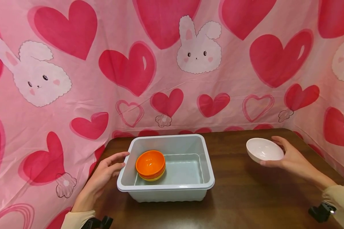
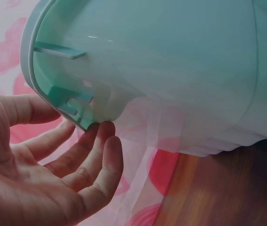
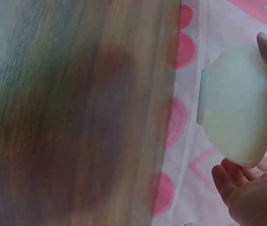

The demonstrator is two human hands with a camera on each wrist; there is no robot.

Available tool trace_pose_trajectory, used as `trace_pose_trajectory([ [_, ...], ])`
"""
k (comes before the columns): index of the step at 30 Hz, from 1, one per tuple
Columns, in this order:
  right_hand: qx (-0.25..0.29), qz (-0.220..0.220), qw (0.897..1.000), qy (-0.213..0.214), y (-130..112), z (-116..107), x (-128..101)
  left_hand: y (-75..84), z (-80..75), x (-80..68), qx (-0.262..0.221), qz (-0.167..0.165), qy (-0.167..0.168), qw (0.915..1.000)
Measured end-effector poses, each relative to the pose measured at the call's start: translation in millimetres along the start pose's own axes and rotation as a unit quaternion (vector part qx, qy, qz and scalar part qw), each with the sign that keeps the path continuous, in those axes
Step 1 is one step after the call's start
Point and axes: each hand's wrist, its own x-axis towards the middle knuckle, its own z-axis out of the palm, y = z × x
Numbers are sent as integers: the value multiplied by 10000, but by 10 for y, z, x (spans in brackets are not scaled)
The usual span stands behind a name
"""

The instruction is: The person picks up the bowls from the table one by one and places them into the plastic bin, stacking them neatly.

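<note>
A pale grey plastic tub (image 1: 207,173) stands on the dark wooden table (image 1: 246,197). Inside it, at the left, an orange bowl (image 1: 150,163) is stacked on a yellow one. My left hand (image 1: 107,170) rests with straight fingers against the tub's left rim; in the left wrist view the fingertips (image 2: 106,136) touch the tub (image 2: 171,66) under its lip. My right hand (image 1: 286,156) holds a white bowl (image 1: 264,149) above the table to the right of the tub, tilted toward me. The right wrist view shows the bowl's underside (image 3: 239,106) between thumb and fingers.
A pink cloth with red hearts and white rabbits (image 1: 172,63) hangs behind the table and wraps both sides. Bare tabletop lies between the tub and the white bowl and in front of the tub. The table's left edge is close to my left hand.
</note>
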Motion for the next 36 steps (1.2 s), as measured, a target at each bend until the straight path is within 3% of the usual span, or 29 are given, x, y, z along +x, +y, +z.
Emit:
trace_pose_trajectory([
  [14, 99, -406, 9991, -108, -388, 74, -89, 12, 0, -9, 15, -10, 0, 10000],
  [36, 236, -865, 9959, -100, -720, 66, -108, 11, -2, -7, 33, 16, -14, 10000],
])
